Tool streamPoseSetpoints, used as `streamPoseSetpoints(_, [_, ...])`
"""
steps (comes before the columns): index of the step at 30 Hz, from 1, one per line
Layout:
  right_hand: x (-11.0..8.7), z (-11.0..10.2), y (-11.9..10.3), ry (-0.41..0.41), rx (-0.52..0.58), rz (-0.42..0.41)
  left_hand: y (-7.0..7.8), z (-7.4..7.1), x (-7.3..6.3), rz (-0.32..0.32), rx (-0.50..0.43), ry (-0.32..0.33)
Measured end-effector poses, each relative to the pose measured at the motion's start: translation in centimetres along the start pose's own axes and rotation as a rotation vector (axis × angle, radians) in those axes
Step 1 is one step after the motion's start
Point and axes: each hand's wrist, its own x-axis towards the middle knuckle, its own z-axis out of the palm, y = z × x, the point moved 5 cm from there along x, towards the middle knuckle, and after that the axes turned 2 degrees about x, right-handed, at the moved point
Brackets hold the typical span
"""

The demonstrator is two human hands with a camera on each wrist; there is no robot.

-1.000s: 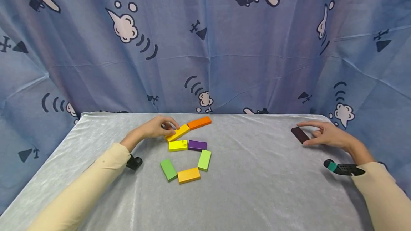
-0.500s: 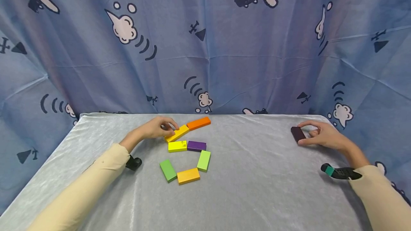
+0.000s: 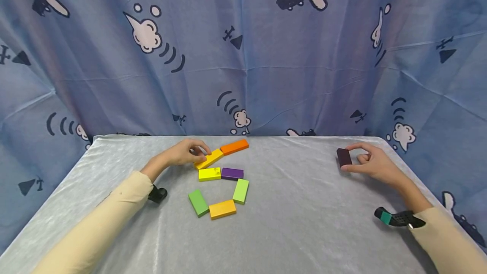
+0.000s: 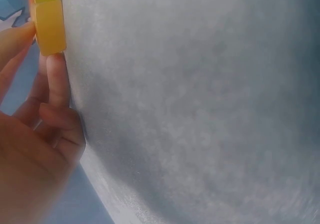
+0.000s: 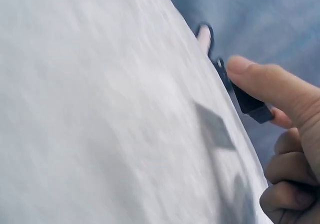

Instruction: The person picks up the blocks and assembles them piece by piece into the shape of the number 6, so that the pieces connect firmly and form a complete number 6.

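Observation:
My left hand (image 3: 182,152) pinches an amber block (image 3: 209,159) between thumb and fingers. That block lies on the cloth, its far end meeting an orange block (image 3: 234,147). In the left wrist view the amber block (image 4: 50,27) shows end-on beside the thumb. Far to the right, my right hand (image 3: 374,164) grips a dark brown block (image 3: 344,157) by its ends with thumb and index finger, the other fingers curled. The right wrist view has this dark block (image 5: 250,104) held off the table, its shadow apart from it on the cloth.
Below the left hand, a yellow block (image 3: 209,174) touches a purple block (image 3: 232,173). A light green block (image 3: 241,191), an amber-orange block (image 3: 222,209) and a green block (image 3: 198,203) curve beneath them. A blue patterned curtain (image 3: 266,96) hangs behind the grey cloth-covered table (image 3: 289,223).
My right hand has moved left with the dark block, which now stands more upright and raised. The left hand keeps its place on the amber block. The other blocks stay put.

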Motion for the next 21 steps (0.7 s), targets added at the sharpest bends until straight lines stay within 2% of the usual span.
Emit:
streamPoseSetpoints(8, [-0.6,2.4,-3.4,0.007,0.05,0.014,0.1,0.0,-0.1,0.002,0.005,0.007])
streamPoseSetpoints(21, [-0.7,6.5,-8.2,-0.05,0.132,-0.044,0.2,0.1,-0.1,-0.003,0.013,0.011])
